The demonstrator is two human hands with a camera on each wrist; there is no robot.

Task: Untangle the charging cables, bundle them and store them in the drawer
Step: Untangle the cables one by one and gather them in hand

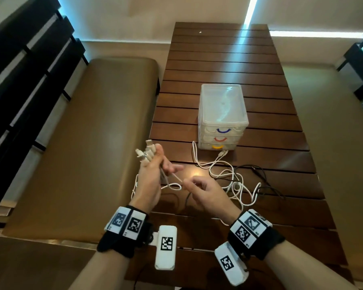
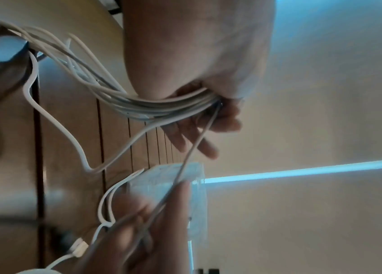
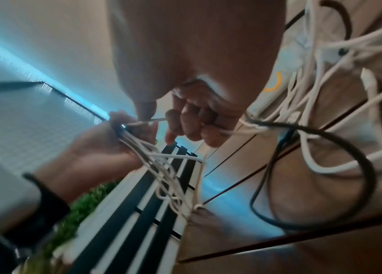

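Observation:
My left hand [image 1: 155, 164] grips a bunch of white charging cables [image 2: 161, 107], their plugs [image 1: 145, 152] sticking up past the thumb. One white strand [image 1: 176, 177] runs taut from it to my right hand [image 1: 194, 186], which pinches that strand between thumb and fingers [image 3: 178, 122]. A tangle of white cables [image 1: 235, 181] mixed with a black cable [image 1: 264, 181] lies on the wooden table [image 1: 228, 65] to the right of my hands. The small clear drawer unit [image 1: 222, 116] stands behind them, with blue, red and yellow handles, all three drawers shut.
A padded brown bench [image 1: 88, 143] runs along the table's left side. Dark slatted furniture [image 1: 19, 70] lines the far left. White cable loops [image 1: 134, 189] hang below my left hand over the table's left edge.

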